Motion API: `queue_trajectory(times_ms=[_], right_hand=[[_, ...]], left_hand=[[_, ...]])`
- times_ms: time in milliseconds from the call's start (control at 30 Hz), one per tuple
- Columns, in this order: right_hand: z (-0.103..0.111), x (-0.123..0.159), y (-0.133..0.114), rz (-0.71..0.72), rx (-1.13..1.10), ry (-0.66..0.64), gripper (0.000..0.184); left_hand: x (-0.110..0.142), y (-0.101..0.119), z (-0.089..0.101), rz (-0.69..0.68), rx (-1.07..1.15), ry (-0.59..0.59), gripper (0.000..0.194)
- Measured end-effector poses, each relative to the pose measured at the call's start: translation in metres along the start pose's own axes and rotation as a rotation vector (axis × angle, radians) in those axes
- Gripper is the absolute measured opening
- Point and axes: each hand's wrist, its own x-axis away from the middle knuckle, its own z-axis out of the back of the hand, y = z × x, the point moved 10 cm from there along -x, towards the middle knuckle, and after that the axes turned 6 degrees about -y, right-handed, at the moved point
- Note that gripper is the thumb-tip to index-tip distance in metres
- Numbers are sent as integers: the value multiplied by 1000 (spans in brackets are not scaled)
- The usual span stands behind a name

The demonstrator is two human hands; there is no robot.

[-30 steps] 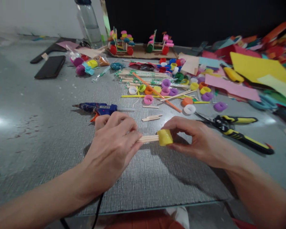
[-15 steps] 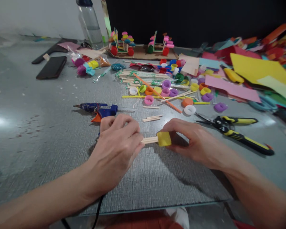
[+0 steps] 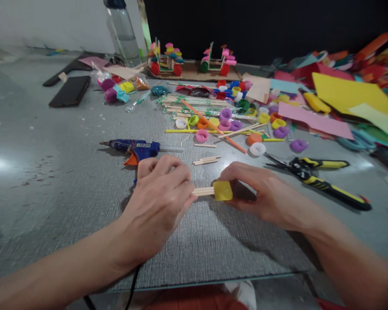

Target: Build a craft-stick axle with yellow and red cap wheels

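My left hand [image 3: 164, 198] is closed around a few thin wooden sticks [image 3: 204, 191] laid side by side, their right ends showing past the fingertips. Those ends meet a small yellow square piece [image 3: 223, 190]. Thumb and fingers of my right hand [image 3: 258, 189] pinch that piece from its right side. The sticks' left ends are hidden under my left hand. Just beyond my left knuckles lies a blue glue gun [image 3: 145, 149] with an orange trigger. Several short cut sticks [image 3: 207, 161] rest on the table between and beyond the hands.
Black-and-yellow cutters [image 3: 310, 172] lie right of my right hand. Bottle caps [image 3: 202, 136], straws and wrapped chopsticks [image 3: 197, 101] spread across the middle. Two small model vehicles [image 3: 166, 60] stand at the back near a water bottle [image 3: 124, 38]. Coloured paper [image 3: 358, 94] fills the right; a phone [image 3: 70, 91] lies left.
The yellow piece has tilted and shifted very slightly toward me in my right fingers. My left hand and the sticks are almost unmoved.
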Motion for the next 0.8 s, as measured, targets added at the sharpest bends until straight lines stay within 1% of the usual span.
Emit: queue_trajectory(times_ms=[133,233,267,333,367,433,467,533,600,633,733,800], right_hand=[[-1,0,0,-6,-5,-2,25],[-1,0,1,-19,-13,-11,25],[-1,-1,1,-23,-16,-14,25],[0,-1,1,-30,-22,-16,24],[0,0,2,-32,-27,-18,23],[-1,0,2,-34,-37,-22,21],[-1,-1,2,-34,-43,-24,21],[-1,-1,3,-35,-56,-28,21],[-2,-1,4,-37,-67,-27,20],[-2,-1,5,-40,-70,-27,20],[-3,0,6,-49,-70,-26,18],[-3,0,7,-52,-67,-27,19]], left_hand=[[0,3,-2,-26,-22,0,23],[-1,-1,0,-21,-58,-31,11],[0,-3,2,-18,-82,-45,19],[2,-8,9,-20,-135,-71,45],[4,-11,14,-19,-166,-82,55],[9,-17,24,-11,-248,-95,64],[12,-20,28,5,-275,-101,62],[17,-26,29,37,-281,-153,46],[19,-28,23,50,-246,-202,31],[20,-28,20,51,-225,-217,26],[20,-28,12,46,-180,-228,20],[19,-27,9,37,-178,-221,17]])
